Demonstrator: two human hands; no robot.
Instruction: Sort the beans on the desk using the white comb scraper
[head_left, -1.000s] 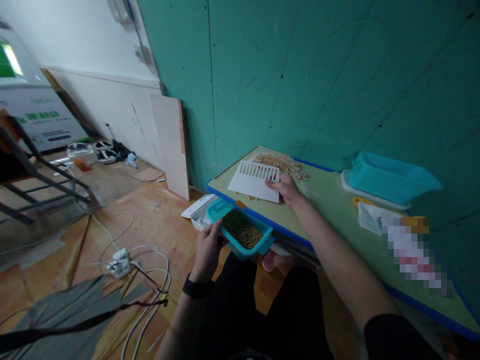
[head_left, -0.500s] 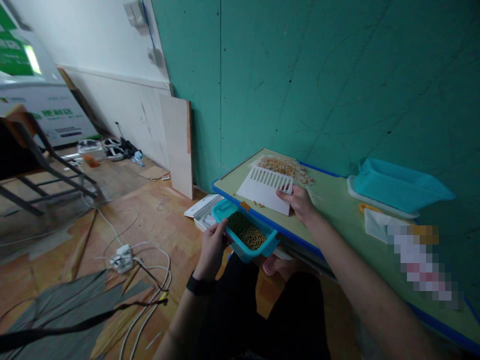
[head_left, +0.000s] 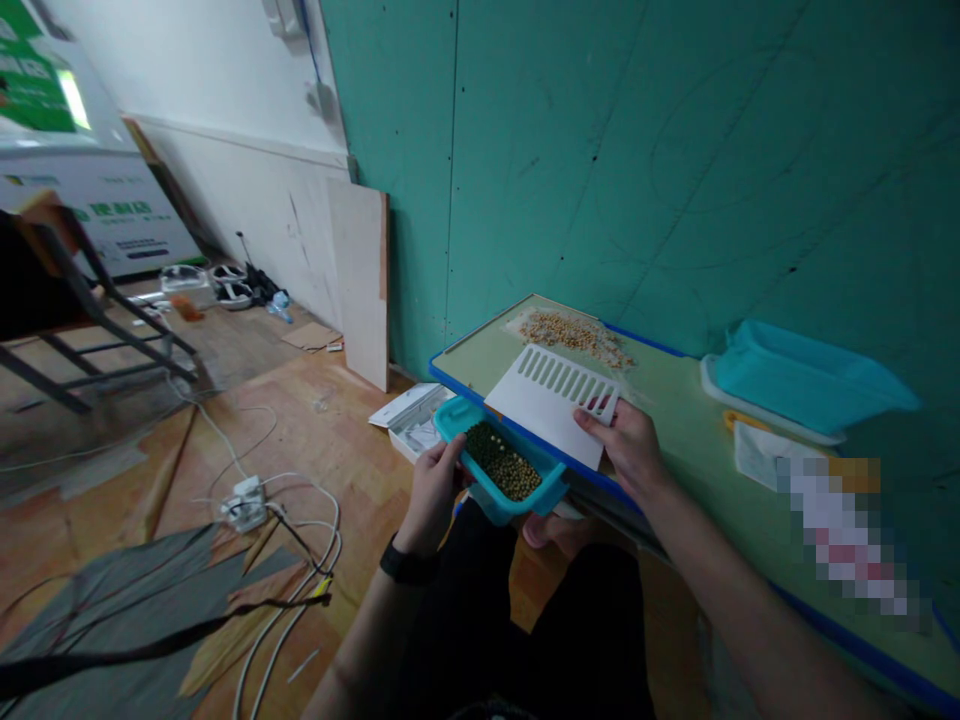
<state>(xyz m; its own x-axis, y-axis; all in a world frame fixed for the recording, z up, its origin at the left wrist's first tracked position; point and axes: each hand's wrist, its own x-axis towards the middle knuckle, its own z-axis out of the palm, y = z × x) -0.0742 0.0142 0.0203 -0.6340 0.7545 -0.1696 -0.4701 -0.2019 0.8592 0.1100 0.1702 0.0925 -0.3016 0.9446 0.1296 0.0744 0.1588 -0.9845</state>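
My left hand [head_left: 431, 490] grips the left rim of a blue plastic container [head_left: 491, 499], held just below the table's edge. Inside lie dark green beans [head_left: 480, 442] and yellowish soybeans [head_left: 517, 477], with a few pale ones on the green part. With my right hand [head_left: 626, 440] I pinch a white flat sheet with a row of slots [head_left: 547, 405] by its right end. Its front edge reaches the table's blue rim, right above the container. Behind it, a heap of soybeans [head_left: 566, 332] is spread on the greenish table top [head_left: 480, 350].
A larger blue bin [head_left: 814, 372] stands on a white lid or tray at the table's right, near a white packet [head_left: 757, 455]. An opened white box [head_left: 416, 430] sits below the table's left corner. Cables and a power strip [head_left: 246, 503] lie on the floor.
My right hand has drawn the slotted sheet toward me to the table's edge. The few soybeans in front of it are gone from the table, and pale beans now show on the green ones.
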